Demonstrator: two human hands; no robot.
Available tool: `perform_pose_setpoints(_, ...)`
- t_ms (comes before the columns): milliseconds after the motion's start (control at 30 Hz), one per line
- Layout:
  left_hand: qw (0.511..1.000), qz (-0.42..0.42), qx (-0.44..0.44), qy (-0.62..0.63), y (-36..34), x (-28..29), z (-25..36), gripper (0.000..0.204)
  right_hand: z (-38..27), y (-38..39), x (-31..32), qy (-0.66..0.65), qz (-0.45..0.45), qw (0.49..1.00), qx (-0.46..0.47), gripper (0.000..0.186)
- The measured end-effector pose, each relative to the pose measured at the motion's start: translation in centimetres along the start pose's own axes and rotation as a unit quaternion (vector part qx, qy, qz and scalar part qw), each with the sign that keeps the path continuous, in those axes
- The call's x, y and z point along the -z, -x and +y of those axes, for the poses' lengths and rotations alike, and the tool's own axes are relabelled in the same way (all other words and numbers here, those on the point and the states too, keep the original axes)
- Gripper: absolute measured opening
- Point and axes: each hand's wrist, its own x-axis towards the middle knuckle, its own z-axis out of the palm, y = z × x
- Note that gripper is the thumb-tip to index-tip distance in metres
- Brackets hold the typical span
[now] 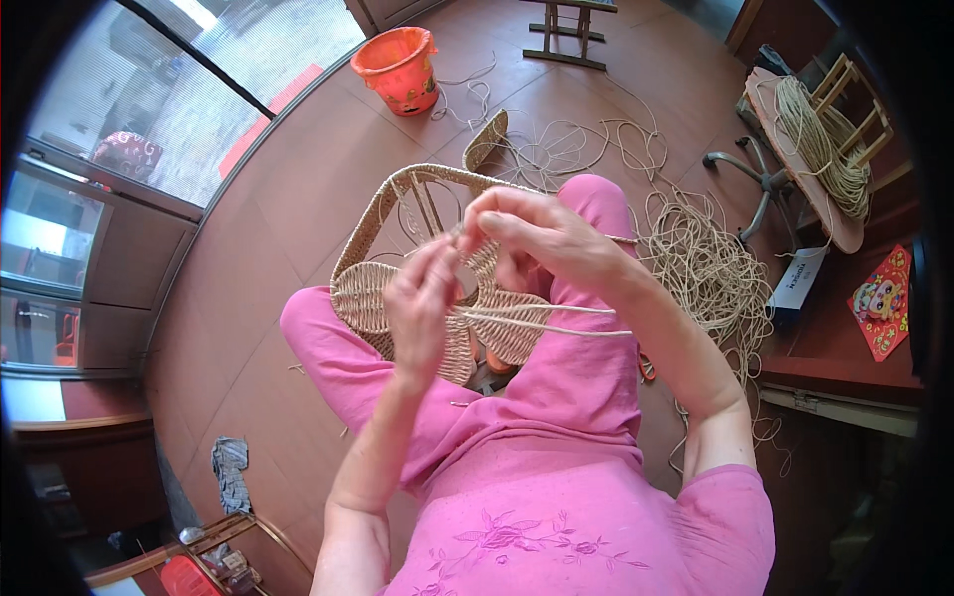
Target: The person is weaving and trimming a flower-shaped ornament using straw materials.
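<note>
In front of my chest, my left hand and my right hand meet, fingertips pinched together. A small bit of beige cord shows between them, partly hidden by the fingers. Below the hands, resting across my lap, is a woven cord piece with rounded, petal-like panels and a braided rim arching away from me. Two pale cord ends run from its middle to the right over my thigh. My right hand covers part of the weave.
A big heap of loose cord lies on the floor at right, strands trailing forward. A cord coil hangs on a board over a wheeled chair base. Ahead stand an orange bucket and a wooden stand. A grey cloth lies left.
</note>
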Motion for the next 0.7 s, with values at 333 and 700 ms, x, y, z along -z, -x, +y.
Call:
perform_pose_setpoints(333, 0.933, 0.016, -0.046, -0.357, -11.2, 2.0, -7.5, 0.021, 6.3, -9.7, 3.6, 0.510, -0.051, 0.854, -0.084, 0.029)
perform_pose_setpoints(700, 0.951, -0.288, -0.112, -0.010, -1.1, -1.9, 9.1, 0.017, -6.7, 0.5, 1.9, -0.118, 0.089, 0.910, 0.388, 0.028)
